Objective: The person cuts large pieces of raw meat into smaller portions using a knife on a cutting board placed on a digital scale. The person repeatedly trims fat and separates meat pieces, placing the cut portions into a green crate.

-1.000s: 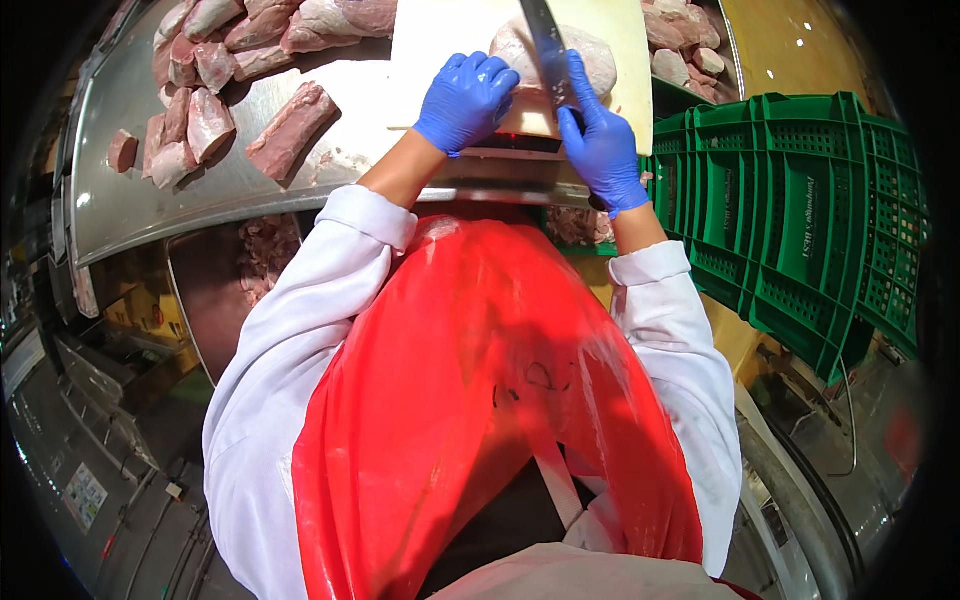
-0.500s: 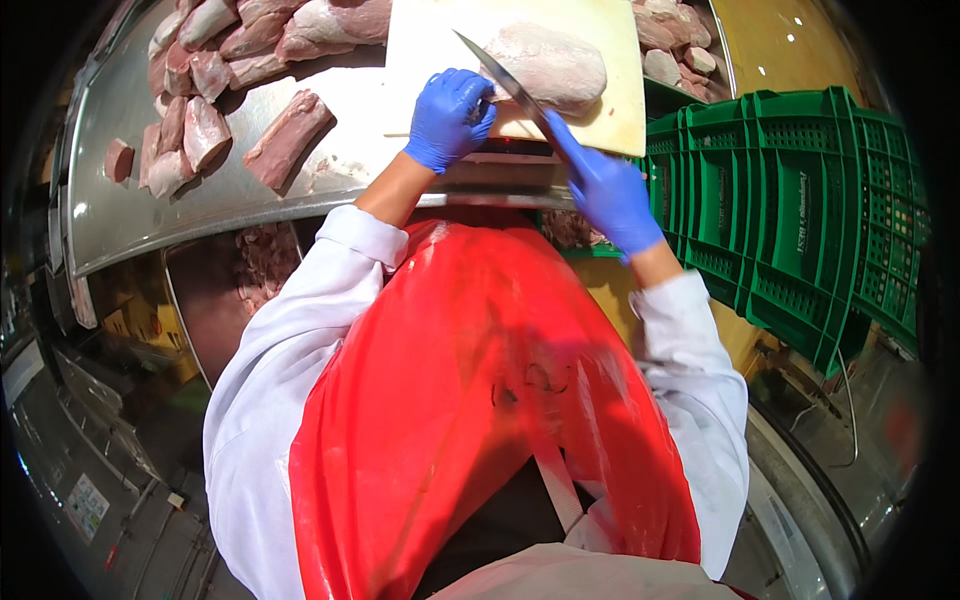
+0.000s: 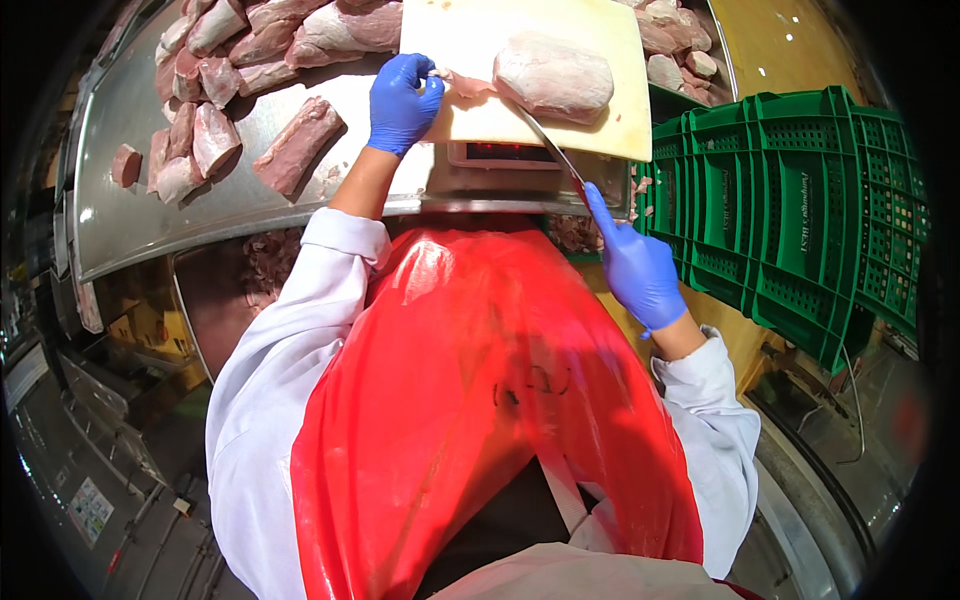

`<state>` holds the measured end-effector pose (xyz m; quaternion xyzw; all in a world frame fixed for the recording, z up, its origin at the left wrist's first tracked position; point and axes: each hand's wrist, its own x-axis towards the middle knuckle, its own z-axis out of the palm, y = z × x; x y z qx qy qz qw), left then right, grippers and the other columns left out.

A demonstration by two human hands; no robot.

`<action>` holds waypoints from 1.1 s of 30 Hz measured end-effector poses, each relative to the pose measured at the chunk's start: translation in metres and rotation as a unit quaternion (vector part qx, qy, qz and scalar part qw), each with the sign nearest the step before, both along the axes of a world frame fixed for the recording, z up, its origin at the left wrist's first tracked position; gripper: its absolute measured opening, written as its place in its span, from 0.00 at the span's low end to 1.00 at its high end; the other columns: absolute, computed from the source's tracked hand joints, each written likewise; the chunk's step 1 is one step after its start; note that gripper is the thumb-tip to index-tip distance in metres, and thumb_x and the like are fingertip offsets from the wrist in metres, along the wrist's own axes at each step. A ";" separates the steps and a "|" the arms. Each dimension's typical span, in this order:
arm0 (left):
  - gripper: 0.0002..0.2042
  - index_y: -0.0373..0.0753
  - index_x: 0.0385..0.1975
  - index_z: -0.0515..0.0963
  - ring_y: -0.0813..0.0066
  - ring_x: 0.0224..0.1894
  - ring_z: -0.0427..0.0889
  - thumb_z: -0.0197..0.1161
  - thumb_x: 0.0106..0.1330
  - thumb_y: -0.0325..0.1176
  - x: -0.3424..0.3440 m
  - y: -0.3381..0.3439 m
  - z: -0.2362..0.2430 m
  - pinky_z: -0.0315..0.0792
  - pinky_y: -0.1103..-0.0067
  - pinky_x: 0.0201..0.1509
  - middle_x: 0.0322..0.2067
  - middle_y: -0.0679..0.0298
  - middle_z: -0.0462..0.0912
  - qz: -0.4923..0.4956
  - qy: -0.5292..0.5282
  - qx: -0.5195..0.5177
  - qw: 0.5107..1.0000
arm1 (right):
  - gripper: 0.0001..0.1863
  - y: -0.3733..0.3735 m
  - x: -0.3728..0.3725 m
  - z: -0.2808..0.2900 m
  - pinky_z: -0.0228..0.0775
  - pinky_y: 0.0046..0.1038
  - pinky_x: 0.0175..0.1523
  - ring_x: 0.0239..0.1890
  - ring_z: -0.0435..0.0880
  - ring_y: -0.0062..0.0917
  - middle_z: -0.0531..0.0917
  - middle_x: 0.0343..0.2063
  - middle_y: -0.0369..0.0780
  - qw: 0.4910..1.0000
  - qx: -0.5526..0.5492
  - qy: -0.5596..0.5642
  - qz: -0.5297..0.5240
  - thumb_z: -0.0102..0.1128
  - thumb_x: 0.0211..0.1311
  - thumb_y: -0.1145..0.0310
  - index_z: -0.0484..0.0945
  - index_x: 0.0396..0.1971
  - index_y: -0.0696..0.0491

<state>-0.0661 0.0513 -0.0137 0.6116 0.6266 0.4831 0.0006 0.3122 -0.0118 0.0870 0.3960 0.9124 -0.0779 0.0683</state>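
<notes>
A pale, fat-covered piece of meat [image 3: 556, 80] lies on the white cutting board [image 3: 455, 30]. From its left end a thin pinkish strip of trimming [image 3: 468, 87] stretches out, still touching the piece. My left hand [image 3: 402, 108], in a blue glove, pinches the whitish outer end of that strip over the board's left edge. My right hand [image 3: 642, 275], also blue-gloved, is closed around the handle of a long knife [image 3: 551, 146]. The knife slants up and left across the board's front edge, its tip beside the lower left end of the meat.
Many raw meat pieces [image 3: 215, 90] lie on the steel table [image 3: 110, 225] at left. More meat [image 3: 680, 40] fills a container at far right. Stacked green crates [image 3: 770, 210] stand right of the board. A tray of trimmings [image 3: 270, 265] sits below the table's front edge.
My left hand has moved left, drawing the strip out from the meat. My right hand has come down and toward me, taking the knife from over the meat to the board's front edge.
</notes>
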 end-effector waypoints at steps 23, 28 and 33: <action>0.11 0.34 0.33 0.79 0.78 0.29 0.82 0.73 0.59 0.32 -0.050 0.037 0.010 0.78 0.79 0.35 0.28 0.63 0.84 -0.132 -0.261 -0.064 0.954 | 0.44 -0.073 -0.129 -0.051 0.74 0.45 0.25 0.19 0.80 0.43 0.79 0.22 0.43 0.970 0.041 0.070 -0.230 0.56 0.64 0.73 0.52 0.79 0.40; 0.22 0.36 0.29 0.81 0.62 0.27 0.85 0.75 0.55 0.52 0.009 0.041 0.020 0.79 0.70 0.38 0.27 0.56 0.85 -0.168 -0.130 -0.136 0.968 | 0.39 -0.109 -0.093 -0.036 0.75 0.44 0.28 0.23 0.82 0.45 0.84 0.26 0.47 0.951 -0.004 0.166 -0.259 0.55 0.67 0.72 0.57 0.78 0.42; 0.11 0.42 0.24 0.83 0.55 0.31 0.86 0.68 0.53 0.44 0.021 0.050 0.011 0.74 0.65 0.42 0.25 0.58 0.86 -0.150 -0.065 -0.203 0.965 | 0.36 -0.049 -0.124 -0.020 0.75 0.45 0.31 0.27 0.84 0.49 0.86 0.34 0.51 0.911 0.074 0.267 -0.305 0.53 0.70 0.71 0.57 0.78 0.43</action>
